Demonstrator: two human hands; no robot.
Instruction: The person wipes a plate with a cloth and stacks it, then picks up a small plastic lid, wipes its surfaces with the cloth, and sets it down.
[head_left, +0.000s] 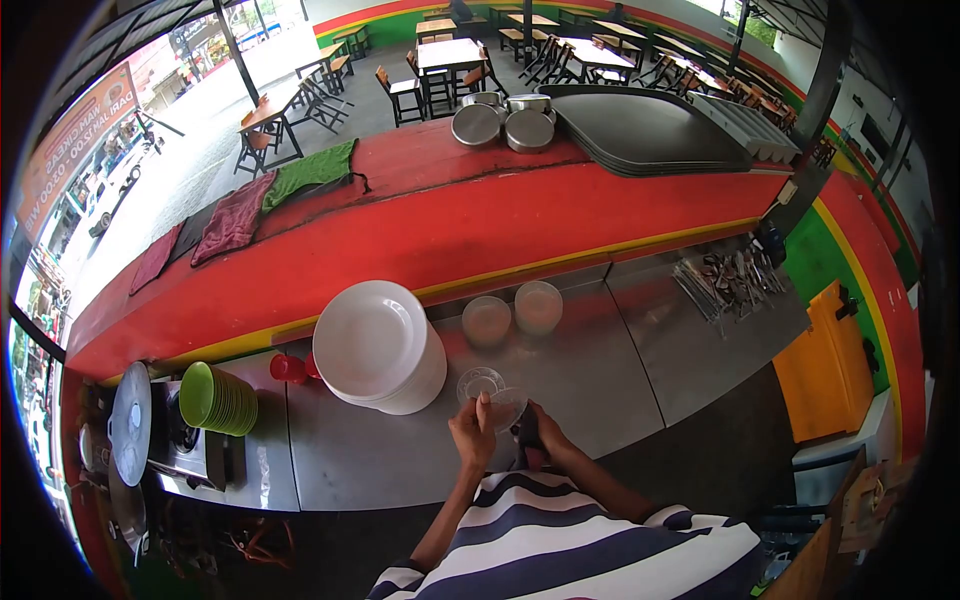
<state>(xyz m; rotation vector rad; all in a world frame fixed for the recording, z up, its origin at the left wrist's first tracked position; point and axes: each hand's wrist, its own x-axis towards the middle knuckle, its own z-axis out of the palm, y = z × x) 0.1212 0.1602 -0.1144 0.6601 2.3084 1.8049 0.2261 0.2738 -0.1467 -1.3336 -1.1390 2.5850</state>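
Note:
My left hand is closed on a small clear glass dish, thumb on its upper face, just above the counter's front edge. My right hand grips a dark cloth against the dish's right side; its fingers are partly covered. Just behind the held dish, another clear dish rests on the steel counter. Farther back stand two round stacks of what look like similar dishes, a left stack and a right stack.
White plates are piled left of the dishes, near red cups and green bowls. Cutlery lies at the right. On the red ledge are cloths, metal tins and dark trays.

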